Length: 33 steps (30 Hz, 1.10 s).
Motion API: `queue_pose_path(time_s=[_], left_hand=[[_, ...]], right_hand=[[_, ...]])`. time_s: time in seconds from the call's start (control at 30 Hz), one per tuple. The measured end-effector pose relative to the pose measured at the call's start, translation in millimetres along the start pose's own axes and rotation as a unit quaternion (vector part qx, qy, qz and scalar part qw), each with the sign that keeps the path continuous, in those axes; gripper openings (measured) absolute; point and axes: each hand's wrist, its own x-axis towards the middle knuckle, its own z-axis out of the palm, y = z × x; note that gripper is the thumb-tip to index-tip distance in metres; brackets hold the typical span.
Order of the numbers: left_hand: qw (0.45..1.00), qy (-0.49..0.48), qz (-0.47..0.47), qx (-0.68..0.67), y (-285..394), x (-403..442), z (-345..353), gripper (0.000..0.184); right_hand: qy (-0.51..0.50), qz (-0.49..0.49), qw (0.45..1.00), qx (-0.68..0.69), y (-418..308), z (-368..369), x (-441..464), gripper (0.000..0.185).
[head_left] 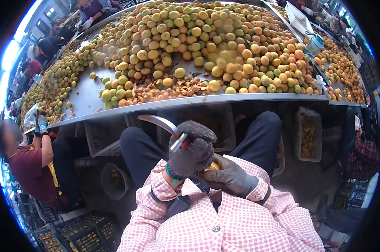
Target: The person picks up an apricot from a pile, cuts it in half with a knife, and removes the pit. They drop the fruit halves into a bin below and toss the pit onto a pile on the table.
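Left hand (193, 148): you grip a curved knife (163, 125).
Right hand (232, 176): you hold a yellow fruit (213, 166).
Table (206, 100): piled fruit (177, 31) before you.

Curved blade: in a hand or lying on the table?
In a hand: the left hand is closed around one end, and the curved blade juts out, short of the table.

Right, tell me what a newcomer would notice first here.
Probably the huge heap of fruit across the metal table. Next, the curved blade in the gloved left hand, just below the table's near edge in view; beside it, the gloved right hand holds a yellow-orange piece.
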Motion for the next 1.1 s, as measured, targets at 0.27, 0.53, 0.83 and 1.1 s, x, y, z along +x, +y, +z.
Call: queue_pose_path(time_s=[0.27, 0.53, 0.83, 1.1], left_hand=[[0.997, -0.058, -0.032, 0.044, -6, 7, -2, 0.032], [0.993, -0.076, -0.023, 0.088, 13, 15, 17, 0.041], [0.998, -0.005, -0.039, -0.054, 0, 12, 9, 0.029], [0.984, 0.149, -0.033, -0.088, -11, 13, -4, 0.025]], right_hand=[[-0.013, -0.182, 0.978, -0.103, 11, 2, 13, 0.040], [0.025, -0.194, 0.962, -0.189, 6, -5, 6, 0.037], [0.114, -0.334, 0.869, -0.347, 6, 12, 7, 0.034], [0.155, -0.364, 0.824, -0.404, 4, 6, 21, 0.030]])
